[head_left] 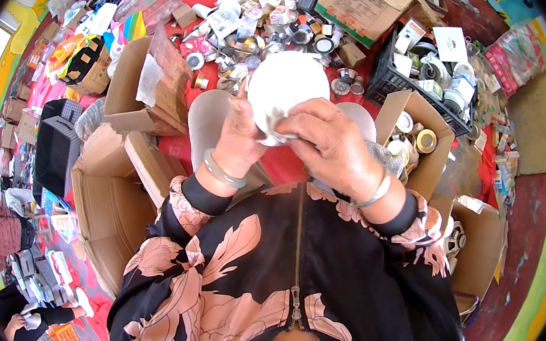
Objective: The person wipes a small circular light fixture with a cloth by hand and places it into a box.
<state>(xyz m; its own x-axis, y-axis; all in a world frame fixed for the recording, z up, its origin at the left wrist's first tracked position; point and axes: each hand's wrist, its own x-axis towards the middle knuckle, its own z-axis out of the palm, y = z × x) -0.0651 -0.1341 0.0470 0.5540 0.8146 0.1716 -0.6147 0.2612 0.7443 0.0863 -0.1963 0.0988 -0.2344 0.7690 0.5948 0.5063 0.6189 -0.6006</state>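
In front of my chest I hold up a round white thing point(290, 78), smooth and so bright that its exact kind cannot be made out. My left hand point(238, 136) is closed on its left and lower edge, with the thumb along the side. At the lower rim, my right hand point(335, 144) pinches a crumpled pale cloth point(273, 125) between thumb and fingers, pressed against the white surface. Beyond the round thing, a heap of small lamps and spotlights point(240, 49) lies on a red sheet.
An open cardboard box point(104, 202) stands by my left side, and a second box point(124, 89) beyond it. To the right are a box point(397, 114) of round fittings and a black crate point(384, 72) filled with lamps and packets. Another person point(17, 316) sits at the lower left.
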